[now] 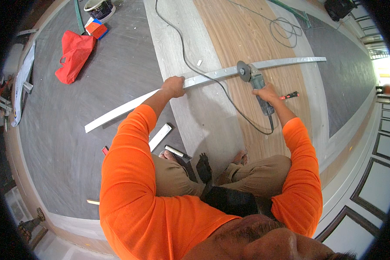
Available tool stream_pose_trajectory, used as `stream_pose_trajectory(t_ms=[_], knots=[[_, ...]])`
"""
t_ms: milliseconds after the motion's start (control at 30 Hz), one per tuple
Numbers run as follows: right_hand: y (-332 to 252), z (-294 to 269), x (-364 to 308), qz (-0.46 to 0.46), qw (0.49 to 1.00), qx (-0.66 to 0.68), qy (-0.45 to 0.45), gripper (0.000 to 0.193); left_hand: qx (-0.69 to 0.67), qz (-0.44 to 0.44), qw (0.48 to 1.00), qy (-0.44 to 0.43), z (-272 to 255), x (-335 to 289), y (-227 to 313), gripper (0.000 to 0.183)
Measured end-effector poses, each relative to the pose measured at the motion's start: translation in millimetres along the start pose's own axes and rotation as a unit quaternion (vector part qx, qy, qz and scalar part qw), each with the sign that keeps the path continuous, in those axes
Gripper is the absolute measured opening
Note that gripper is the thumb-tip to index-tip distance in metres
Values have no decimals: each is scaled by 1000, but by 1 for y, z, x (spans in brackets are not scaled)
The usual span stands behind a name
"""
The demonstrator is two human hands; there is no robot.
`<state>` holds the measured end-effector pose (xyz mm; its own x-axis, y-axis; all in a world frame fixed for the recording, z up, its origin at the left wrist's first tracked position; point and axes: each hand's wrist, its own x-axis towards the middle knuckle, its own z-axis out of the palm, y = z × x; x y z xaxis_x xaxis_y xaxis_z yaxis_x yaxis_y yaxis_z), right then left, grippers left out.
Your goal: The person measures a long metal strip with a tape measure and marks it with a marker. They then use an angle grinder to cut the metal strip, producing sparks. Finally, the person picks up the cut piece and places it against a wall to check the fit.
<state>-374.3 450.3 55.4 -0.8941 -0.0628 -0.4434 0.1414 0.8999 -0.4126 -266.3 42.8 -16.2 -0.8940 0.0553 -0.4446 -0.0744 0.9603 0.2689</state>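
Note:
A long pale metal channel point(125, 109) lies slantwise across the floor in front of me. My left hand point(173, 86) is closed around it left of its middle. In my right hand point(266, 93) is an angle grinder point(258, 81), fingers wrapped round its body. The grinder's round disc point(243, 71) overlaps the channel in this view; I cannot tell whether they touch. From the tool's rear end a dark power cord point(229, 99) curves away, crossing the channel. Beyond my right wrist lies a red-and-black hand tool point(290, 95). A short white offcut point(161, 137) rests by my foot.
At the far left are a red bag point(74, 56), an orange-and-blue box point(97, 29) and a bucket point(100, 9). A loosely coiled cable point(287, 34) lies at the far right. A white-handled tool point(177, 151) sits between my feet. Dark-framed panels point(372, 182) line the right wall.

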Motion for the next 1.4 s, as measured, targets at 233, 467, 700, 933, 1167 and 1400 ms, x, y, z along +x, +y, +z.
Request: stream_pose_trajectory(t_ms=[233, 467, 700, 933, 1167, 1400], knots=[[19, 9, 19, 26, 1000, -15, -6, 60, -14, 6, 1000, 5, -7, -5, 4, 45], [19, 10, 17, 28, 999, -19, -2, 57, -9, 5, 1000, 6, -2, 0, 2, 45], [13, 10, 13, 48, 998, -28, -6, 55, -8, 14, 1000, 4, -3, 0, 1, 47], [6, 12, 9, 24, 999, 12, -23, 48, -3, 15, 1000, 7, -3, -1, 2, 44], [6, 11, 13, 58, 998, -12, -33, 41, -18, 15, 1000, 15, -1, 0, 1, 42], [10, 17, 22, 42, 999, -9, 0, 42, -21, 15, 1000, 5, -6, -3, 4, 41]])
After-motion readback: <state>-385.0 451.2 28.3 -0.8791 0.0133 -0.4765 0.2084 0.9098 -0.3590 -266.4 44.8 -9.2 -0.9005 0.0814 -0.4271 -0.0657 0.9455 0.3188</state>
